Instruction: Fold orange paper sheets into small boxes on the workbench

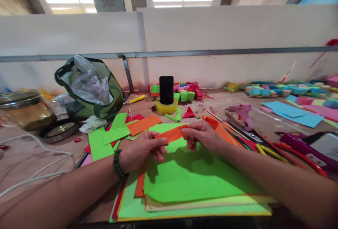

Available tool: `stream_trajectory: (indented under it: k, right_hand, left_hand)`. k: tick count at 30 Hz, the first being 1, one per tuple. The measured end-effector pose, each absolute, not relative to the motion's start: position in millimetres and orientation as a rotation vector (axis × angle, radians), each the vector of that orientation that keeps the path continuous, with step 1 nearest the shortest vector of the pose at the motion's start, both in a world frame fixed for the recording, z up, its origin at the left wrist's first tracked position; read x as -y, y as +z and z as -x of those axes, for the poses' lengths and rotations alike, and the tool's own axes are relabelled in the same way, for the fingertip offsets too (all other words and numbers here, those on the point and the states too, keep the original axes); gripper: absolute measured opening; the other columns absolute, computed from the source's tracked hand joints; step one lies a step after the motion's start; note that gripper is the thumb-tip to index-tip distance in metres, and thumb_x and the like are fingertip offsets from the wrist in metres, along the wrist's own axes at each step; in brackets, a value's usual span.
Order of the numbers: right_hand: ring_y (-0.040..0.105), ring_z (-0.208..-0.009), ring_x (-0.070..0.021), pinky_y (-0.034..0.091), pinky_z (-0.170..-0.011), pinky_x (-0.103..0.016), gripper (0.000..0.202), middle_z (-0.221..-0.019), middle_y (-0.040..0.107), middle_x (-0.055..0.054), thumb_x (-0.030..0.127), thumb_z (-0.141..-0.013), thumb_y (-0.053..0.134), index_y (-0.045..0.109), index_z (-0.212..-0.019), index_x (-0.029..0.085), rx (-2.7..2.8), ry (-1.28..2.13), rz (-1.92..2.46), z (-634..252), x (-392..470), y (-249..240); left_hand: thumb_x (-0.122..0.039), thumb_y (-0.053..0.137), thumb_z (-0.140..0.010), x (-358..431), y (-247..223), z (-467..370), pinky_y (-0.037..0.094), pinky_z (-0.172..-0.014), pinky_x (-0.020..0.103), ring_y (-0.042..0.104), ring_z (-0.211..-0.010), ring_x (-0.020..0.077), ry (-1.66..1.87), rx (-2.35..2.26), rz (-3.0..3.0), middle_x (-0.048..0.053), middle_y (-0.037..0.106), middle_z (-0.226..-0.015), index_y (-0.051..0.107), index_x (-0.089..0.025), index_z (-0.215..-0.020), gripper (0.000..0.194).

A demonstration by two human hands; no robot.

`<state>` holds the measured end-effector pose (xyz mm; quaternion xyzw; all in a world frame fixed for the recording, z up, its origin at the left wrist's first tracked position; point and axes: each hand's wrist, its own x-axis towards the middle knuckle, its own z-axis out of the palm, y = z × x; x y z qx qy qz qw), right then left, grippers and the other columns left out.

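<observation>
A folded strip of orange paper [173, 134] is stretched between my two hands. My left hand [148, 145], with a dark green bead bracelet at the wrist, pinches its left end between thumb and fingers. At the right end, the thumb and index finger of my right hand [199, 135] grip the strip. Both hands hover over a stack of bright green paper sheets [195, 176], casting shadows on it. Behind my left hand lie a flat orange paper piece [144, 125] and loose green paper pieces [113, 135].
A phone [166, 90] stands in a yellow tape roll [166, 107] at the back. To the right lie a pink glue gun [244, 114], scissors [249, 135] and blue paper [293, 113]. A green bag [113, 90], a glass jar [25, 111] and a white cable [39, 146] occupy the left.
</observation>
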<state>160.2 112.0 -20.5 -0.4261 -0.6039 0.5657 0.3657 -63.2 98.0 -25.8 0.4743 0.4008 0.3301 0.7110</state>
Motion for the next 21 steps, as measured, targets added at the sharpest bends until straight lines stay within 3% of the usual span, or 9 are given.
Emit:
stream_trajectory:
  k: [6,11,14,18,21]
  right_hand:
    - [0.064,-0.054,-0.0102,0.048,-0.050,-0.019,0.036,-0.065,0.068,0.002,0.040,-0.063,0.080,0.063,-0.086,0.017,1.484,1.492,1.053,-153.6,-111.3,-22.8]
    - [0.056,-0.047,-0.0073,0.046,-0.049,-0.020,0.029,-0.052,0.060,0.004,0.034,-0.059,0.083,0.063,-0.068,0.015,1.480,1.445,1.043,-147.2,-105.3,-19.4]
    - [0.057,-0.050,-0.0084,0.048,-0.052,-0.022,0.031,-0.055,0.061,0.004,0.036,-0.057,0.084,0.063,-0.068,0.015,1.461,1.459,1.059,-147.1,-104.9,-18.2]
    - [0.060,-0.061,-0.0109,0.050,-0.057,-0.024,0.033,-0.070,0.061,0.002,0.043,-0.064,0.078,0.064,-0.081,0.018,1.404,1.366,1.076,-150.7,-111.9,-20.6]
    - [0.054,-0.061,-0.0092,0.046,-0.056,-0.020,0.027,-0.069,0.057,0.003,0.046,-0.072,0.071,0.061,-0.073,0.021,1.280,1.054,0.957,-151.7,-103.1,-9.0]
  left_hand:
    - [-0.037,0.075,-0.071,-93.8,-27.7,60.7,0.038,-0.037,0.012,0.059,-0.039,0.0072,0.648,-0.907,-1.142,0.001,0.067,-0.054,0.060,-0.013,-0.071,0.029]
    - [-0.038,0.073,-0.074,-91.5,-26.9,58.7,0.038,-0.038,0.011,0.062,-0.042,0.0078,0.613,-0.894,-1.217,0.001,0.068,-0.056,0.061,-0.012,-0.074,0.029]
    - [-0.038,0.074,-0.073,-93.0,-26.8,58.8,0.040,-0.039,0.012,0.062,-0.043,0.0083,0.608,-0.873,-1.205,0.001,0.068,-0.057,0.060,-0.012,-0.073,0.029]
    - [-0.034,0.077,-0.070,-98.4,-28.2,60.8,0.044,-0.041,0.013,0.060,-0.042,0.0078,0.707,-0.870,-1.119,0.001,0.067,-0.056,0.060,-0.012,-0.071,0.027]
    - [-0.027,0.078,-0.071,-104.4,-27.5,63.5,0.045,-0.042,0.011,0.057,-0.042,0.0050,0.882,-0.874,-0.978,0.000,0.065,-0.055,0.061,-0.011,-0.069,0.023]
